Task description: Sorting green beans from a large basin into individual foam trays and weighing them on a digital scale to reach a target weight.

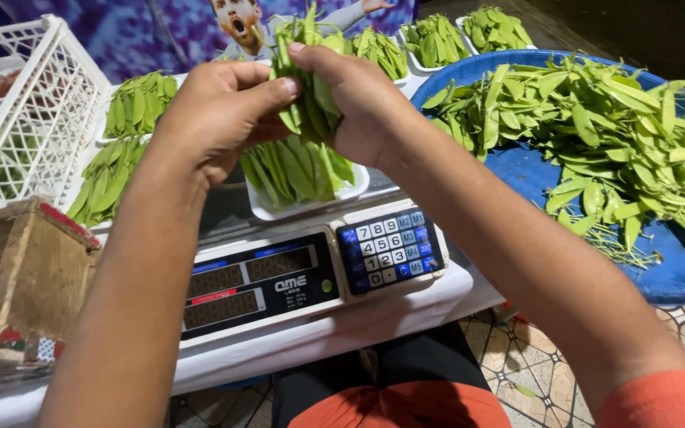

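The left hand (216, 111) and right hand (358, 99) both grasp a bunch of pea pods (307, 75) just above the white tray (311, 202) on the scale (279, 273), where loosely pinched pods could slip past its rim.

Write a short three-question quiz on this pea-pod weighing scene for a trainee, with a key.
1. True or false: both hands hold one bunch of green pea pods above the white tray on the scale.
2. Multiple choice: the big loose heap of pods lies in a) the white crate, b) the blue round basin, c) the cardboard box.
3. Fill in: the scale's keypad is on the person's ____ side of its display.

Key:
1. True: the left hand and right hand grip the bunch together.
2. b: the blue round basin.
3. Right.
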